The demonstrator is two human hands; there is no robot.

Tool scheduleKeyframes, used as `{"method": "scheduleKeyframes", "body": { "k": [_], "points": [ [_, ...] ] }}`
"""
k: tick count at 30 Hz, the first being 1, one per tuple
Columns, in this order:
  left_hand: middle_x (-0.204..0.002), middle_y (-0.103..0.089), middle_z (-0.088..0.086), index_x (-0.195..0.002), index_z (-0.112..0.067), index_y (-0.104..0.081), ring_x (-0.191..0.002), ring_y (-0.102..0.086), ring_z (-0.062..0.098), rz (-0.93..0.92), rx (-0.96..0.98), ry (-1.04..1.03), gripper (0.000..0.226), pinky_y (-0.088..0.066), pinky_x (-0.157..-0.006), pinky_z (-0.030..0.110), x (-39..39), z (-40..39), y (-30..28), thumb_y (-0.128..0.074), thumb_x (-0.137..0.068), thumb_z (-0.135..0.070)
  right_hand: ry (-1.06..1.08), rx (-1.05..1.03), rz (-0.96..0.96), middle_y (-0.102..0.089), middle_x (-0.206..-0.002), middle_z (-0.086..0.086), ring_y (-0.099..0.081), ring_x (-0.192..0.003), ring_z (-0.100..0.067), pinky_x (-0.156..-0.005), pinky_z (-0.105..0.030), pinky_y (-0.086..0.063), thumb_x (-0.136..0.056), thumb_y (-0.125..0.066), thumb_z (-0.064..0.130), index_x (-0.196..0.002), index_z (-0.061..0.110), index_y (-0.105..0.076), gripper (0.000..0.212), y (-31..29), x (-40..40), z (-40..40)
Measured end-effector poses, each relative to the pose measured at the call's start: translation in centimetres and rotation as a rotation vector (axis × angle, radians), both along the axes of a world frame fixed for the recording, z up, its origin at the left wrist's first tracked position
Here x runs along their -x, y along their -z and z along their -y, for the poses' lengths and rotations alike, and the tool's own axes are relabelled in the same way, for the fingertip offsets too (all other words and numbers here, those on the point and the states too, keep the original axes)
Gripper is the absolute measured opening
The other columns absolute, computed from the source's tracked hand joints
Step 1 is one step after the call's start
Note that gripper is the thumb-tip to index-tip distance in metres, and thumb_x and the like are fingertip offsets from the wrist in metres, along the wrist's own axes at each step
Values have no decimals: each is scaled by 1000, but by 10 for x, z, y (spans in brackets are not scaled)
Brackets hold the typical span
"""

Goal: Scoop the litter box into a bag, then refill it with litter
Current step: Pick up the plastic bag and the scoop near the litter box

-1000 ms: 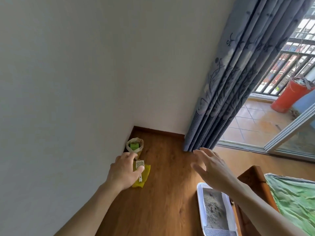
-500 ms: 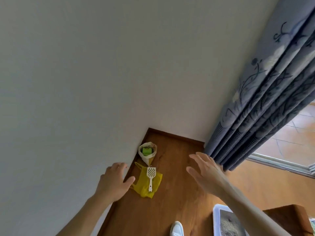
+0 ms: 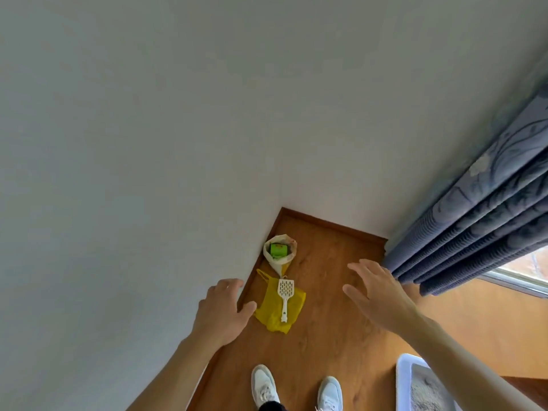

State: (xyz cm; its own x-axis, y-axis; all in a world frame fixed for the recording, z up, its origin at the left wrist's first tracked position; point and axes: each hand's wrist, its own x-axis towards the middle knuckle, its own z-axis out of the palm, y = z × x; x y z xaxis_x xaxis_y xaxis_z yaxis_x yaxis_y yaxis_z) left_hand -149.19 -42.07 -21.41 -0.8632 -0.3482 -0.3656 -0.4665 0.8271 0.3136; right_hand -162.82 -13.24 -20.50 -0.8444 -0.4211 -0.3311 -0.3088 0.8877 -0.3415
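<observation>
A white slotted litter scoop (image 3: 285, 297) lies on a crumpled yellow plastic bag (image 3: 271, 311) on the wooden floor near the wall. Behind them, in the corner, stands an open litter sack (image 3: 280, 255) with a green cup inside. The white litter box (image 3: 404, 381) with grey litter sits at the lower right, partly hidden by my right arm. My left hand (image 3: 221, 311) hovers just left of the yellow bag, fingers relaxed, holding nothing. My right hand (image 3: 378, 292) is spread open above the floor to the right of the scoop.
A white wall fills the left and top. A blue patterned curtain (image 3: 474, 221) hangs at the right beside a window sill. My two white shoes (image 3: 264, 387) stand on the wooden floor (image 3: 323, 336) below the bag.
The view has swung left and down; the shoes and more of the litter box have come into sight. Both hands stay open and hover, the left a little closer to the yellow bag.
</observation>
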Motion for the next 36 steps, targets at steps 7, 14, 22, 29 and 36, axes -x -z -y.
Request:
{"method": "scheduleKeyframes", "body": {
  "k": [7, 14, 22, 29, 36],
  "points": [
    [-151, -43, -7, -145, -29, -39, -135, -44, 16, -26, -30, 55, 56, -42, -109, 36, 41, 51, 17, -49, -97, -56, 54, -31, -44, -28, -155, 6, -26, -143, -18, -115, -41, -23, -96, -35, 57, -145, 33, -31, 54, 0, 9, 43],
    [-149, -46, -8, -143, -31, -43, -134, -46, 15, 81, -77, 46, 53, -42, -108, 36, 44, 63, 67, -50, -96, -56, 38, 11, 96, -33, -152, 3, -30, -139, -20, -111, -42, -33, -97, -40, 53, -143, 29, -35, 52, 53, 27, 75],
    [-147, -47, -9, -142, -31, -44, -132, -47, 14, 230, -162, -45, 52, -44, -108, 35, 43, 62, 192, -53, -96, -53, 154, 100, 231, -43, -143, -4, -42, -130, -24, -103, -40, -40, -94, -52, 38, -139, 22, -44, 49, 194, 58, 96],
    [-141, -52, -7, -140, -28, -47, -127, -50, 13, 226, -239, -64, 48, -44, -103, 30, 60, 78, 366, -58, -96, -45, 164, 134, 244, -47, -136, -3, -51, -118, -24, -94, -40, -47, -91, -52, 33, -135, 25, -43, 46, 375, 57, 108],
    [-142, -49, -7, -141, -29, -48, -130, -47, 15, 211, -247, 3, 49, -44, -103, 31, 62, 88, 566, -62, -95, -39, 125, 91, 272, -45, -138, -3, -46, -124, -24, -98, -40, -45, -90, -57, 23, -136, 22, -45, 47, 591, 38, 117]
  ]
}}
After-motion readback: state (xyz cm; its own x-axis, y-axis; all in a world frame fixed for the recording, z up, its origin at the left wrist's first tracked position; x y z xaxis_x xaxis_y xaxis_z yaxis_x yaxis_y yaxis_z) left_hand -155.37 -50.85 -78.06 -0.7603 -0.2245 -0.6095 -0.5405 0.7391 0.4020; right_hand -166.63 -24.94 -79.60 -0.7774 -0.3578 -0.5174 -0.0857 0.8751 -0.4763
